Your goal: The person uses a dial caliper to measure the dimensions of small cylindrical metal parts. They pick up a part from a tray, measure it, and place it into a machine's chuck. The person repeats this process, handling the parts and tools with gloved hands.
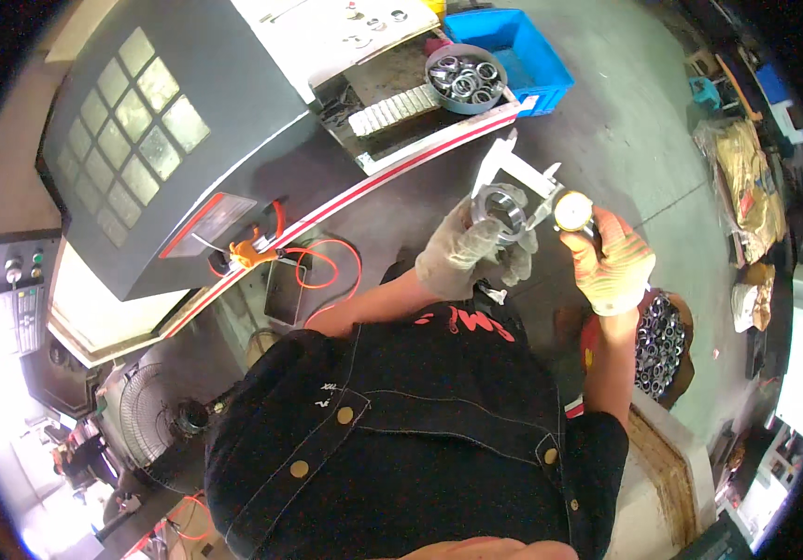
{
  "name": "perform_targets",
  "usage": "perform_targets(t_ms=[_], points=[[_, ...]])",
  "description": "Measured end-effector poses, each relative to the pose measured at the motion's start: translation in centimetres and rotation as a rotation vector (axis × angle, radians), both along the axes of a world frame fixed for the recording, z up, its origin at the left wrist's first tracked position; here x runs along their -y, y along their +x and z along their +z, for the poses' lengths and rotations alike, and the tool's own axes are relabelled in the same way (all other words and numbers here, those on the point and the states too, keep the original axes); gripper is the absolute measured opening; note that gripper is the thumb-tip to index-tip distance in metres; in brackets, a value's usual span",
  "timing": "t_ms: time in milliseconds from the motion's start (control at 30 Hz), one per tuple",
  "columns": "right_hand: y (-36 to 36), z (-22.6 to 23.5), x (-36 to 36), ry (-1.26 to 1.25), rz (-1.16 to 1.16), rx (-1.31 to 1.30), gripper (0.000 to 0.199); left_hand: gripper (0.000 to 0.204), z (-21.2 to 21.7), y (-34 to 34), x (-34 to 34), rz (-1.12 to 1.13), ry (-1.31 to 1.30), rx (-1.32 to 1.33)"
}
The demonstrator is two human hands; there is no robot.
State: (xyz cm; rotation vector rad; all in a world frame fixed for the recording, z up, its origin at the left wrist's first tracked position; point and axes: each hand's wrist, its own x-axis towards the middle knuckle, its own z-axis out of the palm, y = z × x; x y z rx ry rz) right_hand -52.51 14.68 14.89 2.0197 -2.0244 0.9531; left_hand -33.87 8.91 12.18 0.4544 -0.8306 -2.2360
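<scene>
My left hand [470, 250], in a greyish work glove, is closed around a metal ring [500, 213] held up in front of my chest. My right hand [614, 264], in an orange-and-white striped glove, grips a dial caliper [529, 175] with a round, gold-rimmed dial [572, 212]. The caliper's long jaws reach across to the ring, one on its far left side and the other near its right. Whether both jaws touch the metal I cannot tell.
A round grey pan [492, 99] of metal rings stands on the machine ledge beside a blue bin [532, 58]. An orange air gun [250, 252] with a coiled hose hangs at left. A container of rings [660, 345] stands at lower right; a fan [154, 411] is at lower left.
</scene>
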Motion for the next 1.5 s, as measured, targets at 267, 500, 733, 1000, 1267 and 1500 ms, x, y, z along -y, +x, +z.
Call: perform_targets(t_ms=[267,500,733,1000,1267,1500], points=[[0.0,-0.2,-0.2,-0.001,0.017,0.009,0.038,0.056,-0.5,0.2,0.0,-0.034,0.03,-0.068],[-0.1,-0.3,-0.2,-0.05,0.023,-0.028,0.038,0.05,-0.4,0.3,0.0,-0.04,0.013,-0.067],[0.1,-0.2,-0.4,-0.036,0.015,-0.003,0.037,0.057,-0.6,0.4,-0.1,-0.062,0.045,-0.12],[0.0,0.4,-0.2,-0.042,0.049,0.022,0.034,0.067,-0.1,0.7,-0.3,-0.051,-0.03,0.027],[-0.5,0.1,-0.1,-0.023,0.056,0.059,0.037,0.064,-0.8,0.8,-0.1,-0.087,-0.013,-0.071],[-0.9,-0.2,-0.3,-0.033,0.048,-0.021,0.042,0.066,-1.3,0.5,-0.2,-0.065,-0.061,-0.024]])
